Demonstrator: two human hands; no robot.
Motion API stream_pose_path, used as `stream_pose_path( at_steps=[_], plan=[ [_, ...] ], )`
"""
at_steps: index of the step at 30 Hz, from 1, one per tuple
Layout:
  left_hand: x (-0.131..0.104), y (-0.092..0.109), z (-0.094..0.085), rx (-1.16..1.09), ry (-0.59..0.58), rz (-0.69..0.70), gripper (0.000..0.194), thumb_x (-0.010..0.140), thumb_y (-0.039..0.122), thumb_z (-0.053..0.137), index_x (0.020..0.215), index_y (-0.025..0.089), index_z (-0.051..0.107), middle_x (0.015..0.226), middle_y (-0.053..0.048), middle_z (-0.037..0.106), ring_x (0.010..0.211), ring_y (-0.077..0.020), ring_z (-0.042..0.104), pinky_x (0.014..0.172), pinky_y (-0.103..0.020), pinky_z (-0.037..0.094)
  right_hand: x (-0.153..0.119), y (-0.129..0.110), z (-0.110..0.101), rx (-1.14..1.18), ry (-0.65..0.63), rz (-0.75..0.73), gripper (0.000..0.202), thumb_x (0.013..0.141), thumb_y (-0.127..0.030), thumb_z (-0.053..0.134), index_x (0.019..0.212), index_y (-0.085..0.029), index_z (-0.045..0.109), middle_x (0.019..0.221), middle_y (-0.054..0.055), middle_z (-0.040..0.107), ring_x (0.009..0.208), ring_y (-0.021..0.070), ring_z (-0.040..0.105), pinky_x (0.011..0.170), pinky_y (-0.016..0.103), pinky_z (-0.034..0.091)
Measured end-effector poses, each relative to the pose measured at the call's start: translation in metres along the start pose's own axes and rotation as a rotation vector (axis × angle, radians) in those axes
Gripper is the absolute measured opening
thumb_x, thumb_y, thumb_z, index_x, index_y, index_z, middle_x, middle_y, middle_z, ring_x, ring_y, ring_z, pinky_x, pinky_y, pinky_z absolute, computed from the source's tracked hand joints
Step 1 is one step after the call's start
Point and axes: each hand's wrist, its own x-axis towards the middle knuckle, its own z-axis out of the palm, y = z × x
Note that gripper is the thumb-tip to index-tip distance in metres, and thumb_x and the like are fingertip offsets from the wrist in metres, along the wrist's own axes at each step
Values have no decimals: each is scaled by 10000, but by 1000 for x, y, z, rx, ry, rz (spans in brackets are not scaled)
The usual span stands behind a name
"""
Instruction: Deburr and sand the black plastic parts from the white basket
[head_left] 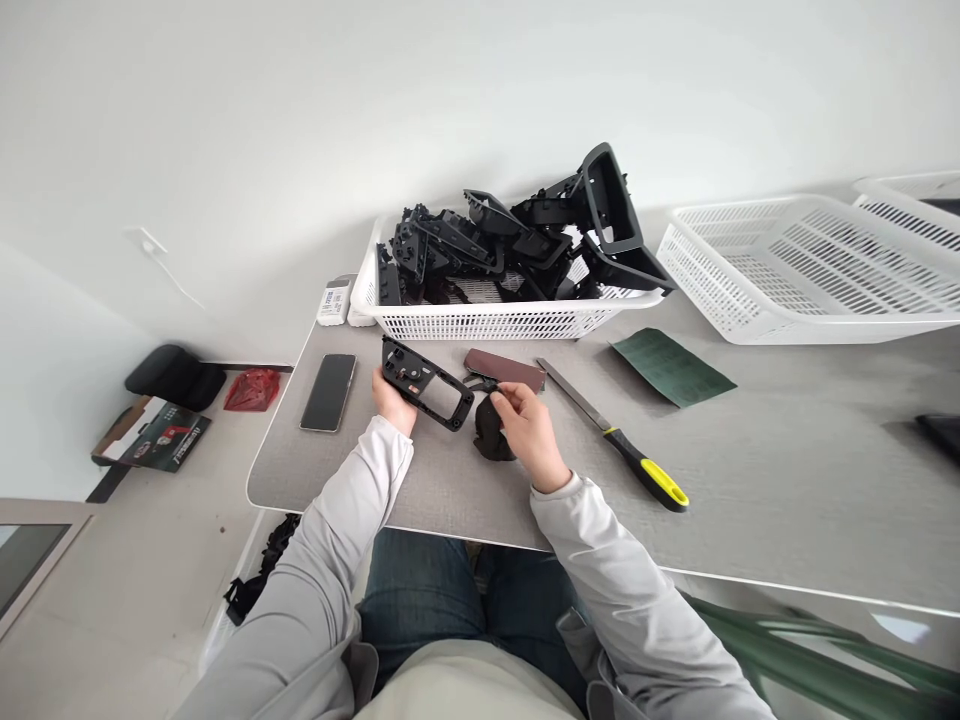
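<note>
My left hand [394, 402] grips a black plastic frame [442, 396] by its left end. The frame is tilted above the table, with a rectangular opening at its right end and clips and small holes at the other. My right hand [529, 432] is closed, thumb and fingertips pinched at a small dark piece that they partly cover. Directly below and beside those fingers is a dark, rounded, crumpled lump [493, 432]; whether the fingers hold it too I cannot tell. Behind the hand lies a brown-red sheet of sandpaper [506, 367]. To its right rests a file [600, 415] with a black and yellow handle.
A white basket [480, 322] heaped with black plastic parts [487, 245] stands at the back. Right of it is another white basket [757, 325]. A green sheet [673, 366] lies on the grey table [787, 470]. A phone [328, 392] and a small white box [333, 303] are at the left.
</note>
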Motion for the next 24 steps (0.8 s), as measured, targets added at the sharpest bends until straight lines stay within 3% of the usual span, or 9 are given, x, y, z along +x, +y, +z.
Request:
stream_pose_path(
  at_steps=[4, 6, 11, 16, 20, 24],
  plan=[
    [-3, -1, 2, -31, -30, -18, 268, 843, 232, 422, 600, 196, 530, 530, 17, 538, 479, -118, 514, 499, -225, 402, -2, -1, 5, 217, -252, 188, 341, 687, -489, 672, 850, -203, 581, 716, 2, 638, 636, 157, 601, 531, 267, 504],
    [-3, -2, 4, -50, -52, -23, 256, 840, 219, 416, 649, 193, 585, 585, -3, 602, 549, -140, 572, 552, -241, 444, -3, -4, 7, 312, -292, 209, 353, 649, -486, 708, 812, -200, 581, 742, 12, 652, 669, 162, 614, 568, 276, 526],
    [-7, 1, 3, -46, -228, -111, 245, 808, 187, 432, 796, 171, 676, 688, -46, 684, 658, -173, 647, 645, -287, 499, -1, -10, 1, 487, -171, 262, 294, 618, -419, 728, 755, -201, 587, 691, -9, 641, 617, 151, 604, 571, 283, 529],
    [-19, 6, 2, 27, -320, -190, 246, 768, 156, 449, 840, 166, 684, 676, -61, 682, 641, -191, 662, 562, -285, 490, 9, -9, -11, 615, 15, 272, 184, 675, -359, 666, 716, -211, 565, 650, 9, 653, 564, 180, 613, 530, 320, 539],
    [-22, 5, 4, 52, -375, -220, 325, 779, 78, 446, 990, 177, 673, 743, -58, 718, 677, -183, 681, 623, -302, 530, 19, -3, -17, 721, 20, 229, 184, 741, -361, 588, 855, -218, 608, 787, 36, 715, 705, 222, 678, 609, 371, 579],
    [-20, -1, 5, 11, -420, -212, 392, 787, 11, 443, 1079, 176, 646, 862, -71, 746, 790, -180, 710, 791, -335, 556, 17, -3, -9, 758, -1, 341, 165, 709, -292, 646, 851, -209, 653, 814, 32, 733, 720, 206, 686, 620, 334, 585]
  ],
)
